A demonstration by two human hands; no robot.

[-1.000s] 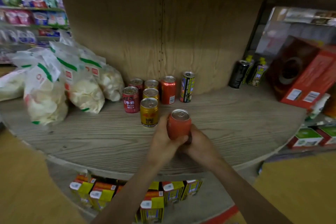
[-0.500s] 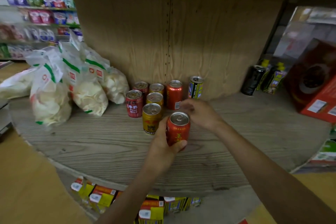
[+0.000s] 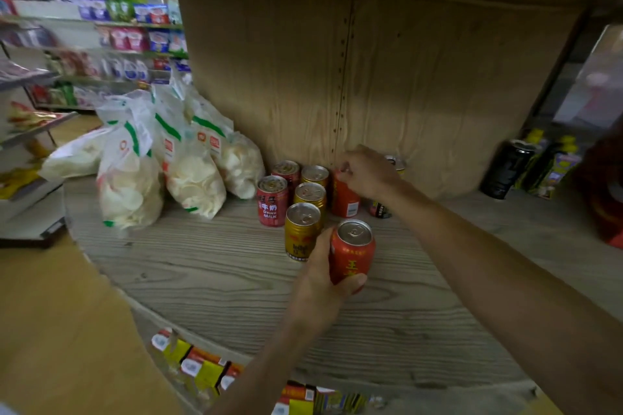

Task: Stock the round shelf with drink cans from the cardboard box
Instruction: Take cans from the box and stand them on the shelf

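Fingers of left hand (image 3: pixel 320 283) grip a red can (image 3: pixel 352 253); right hand (image 3: pixel 367 172) seemingly pinches the rear can (image 3: pixel 344 200).

Shop: stocked aisle shelves (image 3: pixel 111 44), snack bags (image 3: pixel 131 172)

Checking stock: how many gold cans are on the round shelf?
3, in single file: front gold can, middle gold can, back gold can. The right hand could hide another.

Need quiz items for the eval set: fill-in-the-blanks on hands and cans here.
The front can in the left hand is ___.
The gold cans number ___.
The right hand grips the back can by its ___.
The bags lie ___ of the gold cans.
Missing: red; three; top; left.
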